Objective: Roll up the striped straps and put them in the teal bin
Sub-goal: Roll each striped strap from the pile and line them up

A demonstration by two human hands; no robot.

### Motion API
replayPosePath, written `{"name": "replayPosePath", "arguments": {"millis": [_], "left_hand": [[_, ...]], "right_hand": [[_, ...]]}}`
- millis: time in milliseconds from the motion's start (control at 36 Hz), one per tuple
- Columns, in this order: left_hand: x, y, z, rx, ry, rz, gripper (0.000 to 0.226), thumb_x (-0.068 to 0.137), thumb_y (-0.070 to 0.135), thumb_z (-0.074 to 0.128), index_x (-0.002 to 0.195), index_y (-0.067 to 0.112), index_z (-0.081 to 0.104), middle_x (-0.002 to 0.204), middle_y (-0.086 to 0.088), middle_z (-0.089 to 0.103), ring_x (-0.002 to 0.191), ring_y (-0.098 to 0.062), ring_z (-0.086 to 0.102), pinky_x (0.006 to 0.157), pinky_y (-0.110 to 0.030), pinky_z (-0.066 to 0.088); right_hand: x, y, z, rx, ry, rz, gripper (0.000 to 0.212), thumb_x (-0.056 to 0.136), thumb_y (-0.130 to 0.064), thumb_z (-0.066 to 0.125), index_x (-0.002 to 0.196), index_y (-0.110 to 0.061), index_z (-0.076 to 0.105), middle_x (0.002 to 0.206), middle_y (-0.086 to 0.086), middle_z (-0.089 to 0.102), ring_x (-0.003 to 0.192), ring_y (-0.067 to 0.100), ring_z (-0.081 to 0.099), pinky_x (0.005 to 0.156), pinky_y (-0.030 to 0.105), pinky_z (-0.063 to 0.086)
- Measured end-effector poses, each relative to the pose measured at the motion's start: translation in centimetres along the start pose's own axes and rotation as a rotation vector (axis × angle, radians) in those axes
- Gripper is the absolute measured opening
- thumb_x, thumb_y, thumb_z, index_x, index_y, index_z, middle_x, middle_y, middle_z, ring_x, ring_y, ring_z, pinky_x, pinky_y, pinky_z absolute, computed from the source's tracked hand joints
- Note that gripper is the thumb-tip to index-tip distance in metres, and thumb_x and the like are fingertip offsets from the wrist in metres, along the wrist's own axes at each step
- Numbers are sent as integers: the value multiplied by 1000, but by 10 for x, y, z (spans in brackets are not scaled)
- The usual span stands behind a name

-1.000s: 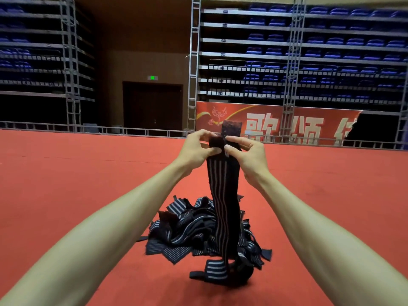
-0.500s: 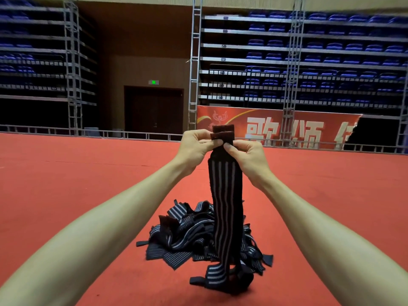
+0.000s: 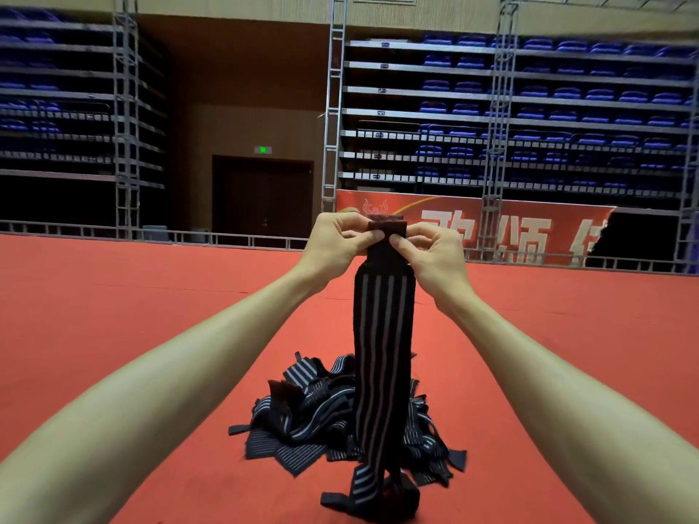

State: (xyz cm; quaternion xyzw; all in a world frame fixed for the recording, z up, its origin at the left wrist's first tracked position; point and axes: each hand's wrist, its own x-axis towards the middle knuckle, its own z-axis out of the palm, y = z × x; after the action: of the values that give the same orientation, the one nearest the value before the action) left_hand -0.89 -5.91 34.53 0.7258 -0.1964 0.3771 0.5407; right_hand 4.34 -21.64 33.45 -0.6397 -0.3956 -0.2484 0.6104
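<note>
A black strap with pale stripes [image 3: 382,346] hangs straight down from both my hands, held out at arm's length. My left hand [image 3: 336,245] and my right hand [image 3: 435,255] each pinch its top end, which is folded over into a short dark roll between the thumbs and fingers. The strap's lower end trails onto the floor in front of a heap of several more striped straps [image 3: 306,414]. No teal bin shows in this view.
Red carpet floor [image 3: 132,315] stretches all round the heap. A low metal railing [image 3: 189,236] and a red banner [image 3: 510,228] close off the far side, with truss posts, a dark door and tiers of blue seats behind.
The strap's top flap, which stood up above my fingers a second ago, has been folded down into a tighter roll. The view has tilted slightly upward.
</note>
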Motion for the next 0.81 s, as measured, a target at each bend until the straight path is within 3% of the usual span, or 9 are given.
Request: {"name": "replayPosePath", "arguments": {"millis": [56, 139, 278, 333, 444, 556, 639, 694, 806], "left_hand": [[2, 3, -1, 25, 5, 12, 6, 88, 0, 69, 89, 5, 72, 96, -20, 71, 87, -24, 71, 82, -38, 60], [6, 5, -3, 52, 37, 23, 14, 86, 0, 72, 82, 14, 71, 86, -5, 71, 87, -19, 69, 83, -39, 59], [8, 13, -1, 40, 60, 36, 14, 85, -1, 72, 81, 12, 68, 78, 1, 70, 75, -8, 67, 74, -27, 55], [7, 15, 0, 38, 60, 35, 10, 85, -2, 71, 84, 8, 68, 75, 0, 69, 70, -7, 66, 72, -26, 55], [5, 14, -1, 50, 79, 48, 17, 84, 2, 74, 91, 10, 60, 73, -8, 64, 71, -17, 64, 74, -43, 58], [4, 14, -1, 54, 76, 57, 17, 86, 5, 73, 93, 11, 59, 74, -12, 63, 74, -25, 63, 78, -55, 56], [5, 14, 1, 59, 87, 53, 13, 87, 3, 71, 90, 13, 62, 70, -5, 61, 71, -17, 62, 70, -40, 60], [7, 14, 2, 87, 104, 69, 13, 87, 2, 71, 87, 13, 64, 69, 2, 60, 68, -9, 58, 69, -27, 53], [9, 12, 3, 66, 128, 61, 18, 85, -2, 71, 84, 16, 66, 70, 3, 61, 68, -10, 57, 71, -29, 52]], "right_hand": [[2, -3, 0, -35, -9, -18, 16, 90, -10, 70, 80, -23, 68, 76, -1, 74, 71, 12, 73, 62, 26, 56], [7, -5, -1, -80, -16, -30, 16, 89, -13, 70, 80, -26, 67, 76, 2, 74, 72, 14, 73, 66, 35, 60], [10, -10, -2, -116, 18, -68, 8, 88, -13, 72, 86, -20, 70, 77, -1, 73, 72, 11, 72, 70, 42, 61], [10, -11, -2, -101, 28, -72, 14, 86, -11, 74, 87, -22, 65, 77, 1, 73, 69, 14, 72, 66, 44, 61], [7, -13, -1, -85, 67, -104, 32, 82, -8, 77, 90, -24, 51, 82, 1, 69, 68, 18, 71, 60, 44, 60], [5, -11, 0, -82, 80, -99, 36, 82, -10, 77, 81, -26, 45, 64, 4, 65, 61, 28, 68, 57, 46, 56], [6, -8, 1, -113, 78, -135, 33, 85, -12, 76, 76, -27, 47, 62, 0, 62, 60, 26, 67, 56, 49, 56], [7, -7, 2, -117, 76, -159, 30, 85, -11, 74, 77, -27, 50, 63, -6, 60, 62, 22, 68, 57, 49, 57], [6, -10, 4, -117, 58, -185, 17, 88, -10, 72, 83, -19, 58, 67, -8, 63, 64, 18, 68, 57, 47, 57]]}}
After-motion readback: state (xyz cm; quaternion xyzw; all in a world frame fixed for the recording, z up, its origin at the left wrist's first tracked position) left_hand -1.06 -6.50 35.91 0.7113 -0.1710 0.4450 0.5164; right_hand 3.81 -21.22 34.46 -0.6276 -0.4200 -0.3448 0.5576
